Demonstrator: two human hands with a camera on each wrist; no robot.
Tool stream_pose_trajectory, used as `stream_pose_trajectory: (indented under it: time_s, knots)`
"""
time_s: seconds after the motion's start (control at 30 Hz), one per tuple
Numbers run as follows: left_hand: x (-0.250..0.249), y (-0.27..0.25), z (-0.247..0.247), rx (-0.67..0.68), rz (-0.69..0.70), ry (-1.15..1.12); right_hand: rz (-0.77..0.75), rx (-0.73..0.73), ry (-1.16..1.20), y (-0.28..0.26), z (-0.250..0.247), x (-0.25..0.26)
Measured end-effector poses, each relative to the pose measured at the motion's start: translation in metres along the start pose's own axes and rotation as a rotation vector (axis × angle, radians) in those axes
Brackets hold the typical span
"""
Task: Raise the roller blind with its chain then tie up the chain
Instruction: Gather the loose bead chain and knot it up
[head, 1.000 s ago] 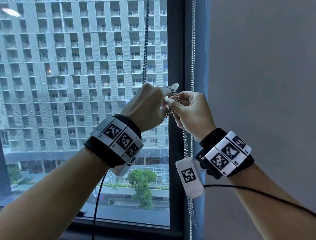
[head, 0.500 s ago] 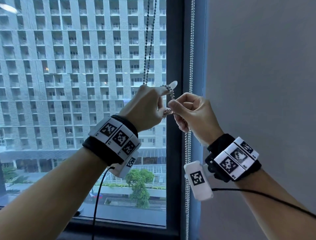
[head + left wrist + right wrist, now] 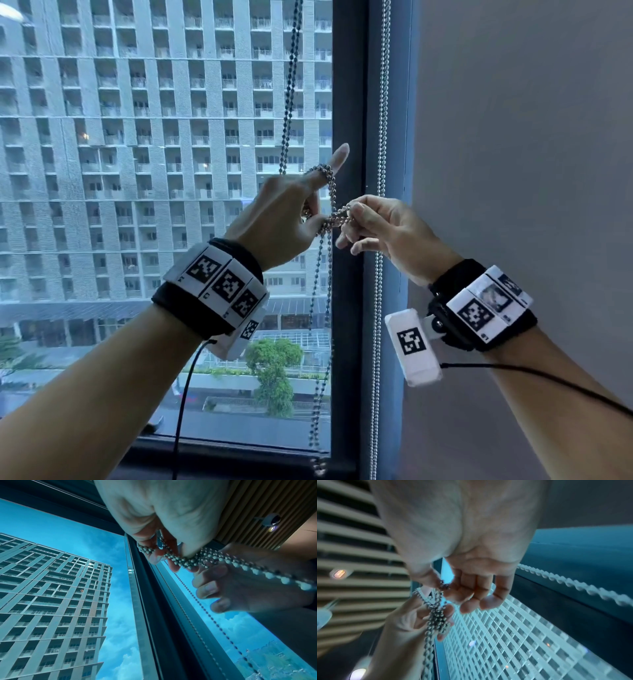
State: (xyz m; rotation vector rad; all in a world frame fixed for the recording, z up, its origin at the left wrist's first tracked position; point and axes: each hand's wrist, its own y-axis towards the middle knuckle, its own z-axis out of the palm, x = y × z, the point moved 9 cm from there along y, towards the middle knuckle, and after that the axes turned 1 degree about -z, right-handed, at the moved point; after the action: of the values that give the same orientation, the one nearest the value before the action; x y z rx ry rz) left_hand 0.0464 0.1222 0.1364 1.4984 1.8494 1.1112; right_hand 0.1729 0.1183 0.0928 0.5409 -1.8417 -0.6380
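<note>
The blind's metal bead chain hangs in front of the window and is looped round the raised index finger of my left hand. The left thumb pinches the bunched strands against the curled fingers. My right hand, just to the right, pinches a bight of the chain between thumb and forefinger. Two strands hang down from the crossing to the sill. The left wrist view shows the bunched chain under the thumb. In the right wrist view the chain runs between both hands. The blind itself is out of view.
A second bead chain hangs straight down along the dark window frame, right behind my right hand. A grey wall fills the right side. The window sill lies below.
My hands have drawn apart; the right one has moved right, pulling a bight of chain with it. The left index finger has risen, and the loose strands now hang below the hands.
</note>
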Motion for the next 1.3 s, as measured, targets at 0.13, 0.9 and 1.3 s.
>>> stream_pose_trajectory:
  time_s: [0.13,0.9,1.3]
  knots:
    - [0.004,-0.004,0.001,0.026,0.033,0.012,-0.069,0.156,-0.218,0.0,0.023,0.015]
    - [0.019,-0.018,-0.02,-0.034,0.08,-0.141,0.206,-0.397,0.573,-0.026,-0.028,-0.02]
    - [-0.006,0.0,0.02,0.062,0.18,-0.127,0.212,-0.098,0.028,-0.035,0.031,-0.009]
